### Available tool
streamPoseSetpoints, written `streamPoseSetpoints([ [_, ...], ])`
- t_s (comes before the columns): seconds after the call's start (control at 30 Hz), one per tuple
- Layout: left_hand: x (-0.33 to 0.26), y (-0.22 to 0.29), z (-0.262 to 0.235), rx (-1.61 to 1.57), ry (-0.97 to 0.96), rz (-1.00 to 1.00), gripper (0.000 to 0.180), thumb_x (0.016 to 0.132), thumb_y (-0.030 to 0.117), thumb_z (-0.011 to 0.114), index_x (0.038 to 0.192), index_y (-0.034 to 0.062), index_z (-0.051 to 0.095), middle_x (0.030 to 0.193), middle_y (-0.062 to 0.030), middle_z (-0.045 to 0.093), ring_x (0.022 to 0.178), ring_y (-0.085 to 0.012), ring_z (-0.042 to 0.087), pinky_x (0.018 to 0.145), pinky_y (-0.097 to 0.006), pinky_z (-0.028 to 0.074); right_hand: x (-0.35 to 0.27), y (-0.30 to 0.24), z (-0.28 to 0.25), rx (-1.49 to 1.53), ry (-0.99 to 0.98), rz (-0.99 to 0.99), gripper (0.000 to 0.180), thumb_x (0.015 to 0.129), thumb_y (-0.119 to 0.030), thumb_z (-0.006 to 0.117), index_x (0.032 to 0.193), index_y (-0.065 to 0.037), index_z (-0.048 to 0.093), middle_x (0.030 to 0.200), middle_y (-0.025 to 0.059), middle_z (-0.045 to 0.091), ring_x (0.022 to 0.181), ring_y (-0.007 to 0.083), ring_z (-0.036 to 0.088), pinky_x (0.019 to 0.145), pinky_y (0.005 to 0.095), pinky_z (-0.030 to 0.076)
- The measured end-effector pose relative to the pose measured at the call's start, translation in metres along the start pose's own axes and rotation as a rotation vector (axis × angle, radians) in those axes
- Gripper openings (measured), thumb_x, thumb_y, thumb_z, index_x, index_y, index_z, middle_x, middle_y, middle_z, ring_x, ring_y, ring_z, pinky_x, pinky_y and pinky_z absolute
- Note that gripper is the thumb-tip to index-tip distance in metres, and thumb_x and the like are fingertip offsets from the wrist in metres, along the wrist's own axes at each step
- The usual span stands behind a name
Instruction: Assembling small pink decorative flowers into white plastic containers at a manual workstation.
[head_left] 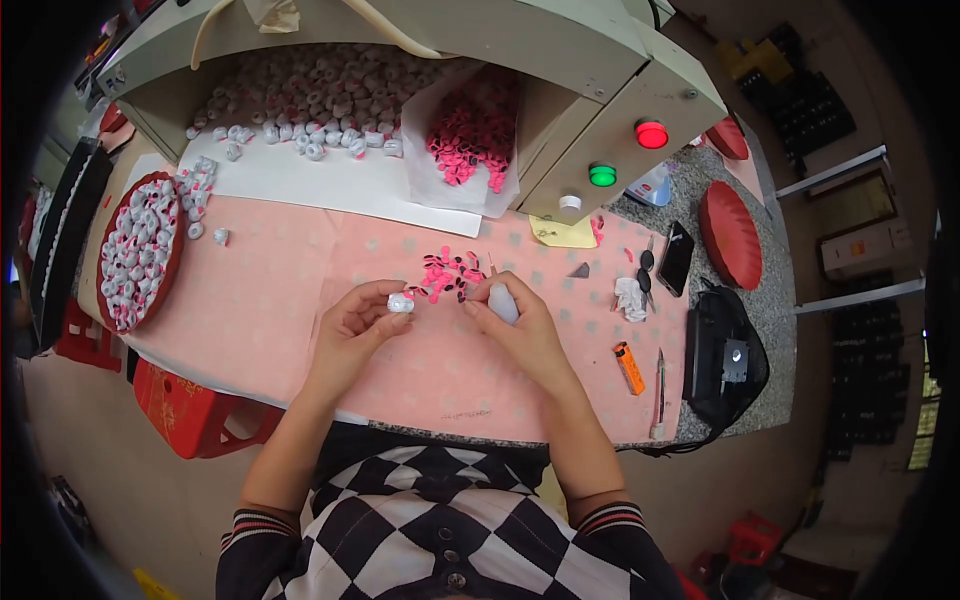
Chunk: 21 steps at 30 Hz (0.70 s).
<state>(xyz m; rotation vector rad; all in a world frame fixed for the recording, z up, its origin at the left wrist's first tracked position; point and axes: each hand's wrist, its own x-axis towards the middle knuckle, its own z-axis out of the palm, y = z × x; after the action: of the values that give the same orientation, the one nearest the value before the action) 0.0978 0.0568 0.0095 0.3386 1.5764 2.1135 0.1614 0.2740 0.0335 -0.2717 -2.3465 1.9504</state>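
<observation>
1. A small white ring (401, 302) is pinched in the fingertips of the left hand (355, 325), raised just above the pink mat (290, 290) for access.
2. A white tube (503, 302) is gripped in the closed right hand (520, 325), tip toward the ring.
3. Pink pieces (448, 275) are scattered just beyond, within reach.
4. A red tray (172, 262) of rings is kept at far left.

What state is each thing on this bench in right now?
Left hand: closed on a small white ring.
Right hand: gripping a white tool.
Pink pieces: loose, scattered on the mat.
Red tray: full of white rings.
Red lamp: lit.
Green lamp: lit.
Phone: screen dark, lying flat.
</observation>
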Motion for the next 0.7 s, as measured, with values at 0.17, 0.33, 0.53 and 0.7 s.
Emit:
streamPoseSetpoints([
  [0.17, -0.001, 0.000, 0.003, 0.047, -0.024, -0.001, 0.041, 0.086, -0.001, 0.063, 0.125, 0.0000, 0.053, 0.109, -0.0092, 0.063, 0.098, -0.0139, 0.061, 0.084, -0.027, 0.051, -0.003, -0.010, 0.004, 0.284, -0.112, 0.205, 0.010, 0.087, -0.009, 0.065, 0.090, -0.005, 0.057, 0.085, 0.0030, 0.061, 0.069, 0.0065, 0.055, 0.057, 0.0215, 0.045],
  [0.33, 0.000, -0.002, 0.009, 0.062, -0.053, 0.092, 0.036, 0.086, -0.002, 0.062, 0.121, -0.0005, 0.055, 0.111, -0.0096, 0.063, 0.100, -0.0146, 0.061, 0.086, -0.027, 0.050, -0.003, -0.007, 0.009, 0.496, -0.200, 0.350, 0.014, 0.085, -0.010, 0.068, 0.093, -0.003, 0.059, 0.083, 0.0047, 0.062, 0.070, 0.0096, 0.058, 0.059, 0.0234, 0.048],
  [0.53, -0.001, -0.003, 0.010, 0.083, -0.068, 0.071, 0.032, 0.086, -0.003, 0.062, 0.117, -0.0009, 0.056, 0.113, -0.0106, 0.062, 0.103, -0.0161, 0.060, 0.090, -0.029, 0.050, -0.005, 0.000, 0.019, 0.520, -0.246, 0.309, 0.016, 0.085, -0.009, 0.068, 0.096, -0.002, 0.060, 0.083, 0.0059, 0.063, 0.074, 0.0119, 0.060, 0.064, 0.0248, 0.050],
  [0.7, -0.003, -0.005, 0.007, 0.099, -0.099, 0.010, 0.033, 0.086, -0.002, 0.062, 0.119, -0.0020, 0.058, 0.113, -0.0107, 0.062, 0.104, -0.0162, 0.060, 0.089, -0.029, 0.051, -0.004, 0.002, 0.021, 0.486, -0.255, 0.322, 0.017, 0.085, -0.009, 0.068, 0.096, 0.000, 0.060, 0.082, 0.0061, 0.062, 0.073, 0.0121, 0.060, 0.066, 0.0257, 0.051],
])
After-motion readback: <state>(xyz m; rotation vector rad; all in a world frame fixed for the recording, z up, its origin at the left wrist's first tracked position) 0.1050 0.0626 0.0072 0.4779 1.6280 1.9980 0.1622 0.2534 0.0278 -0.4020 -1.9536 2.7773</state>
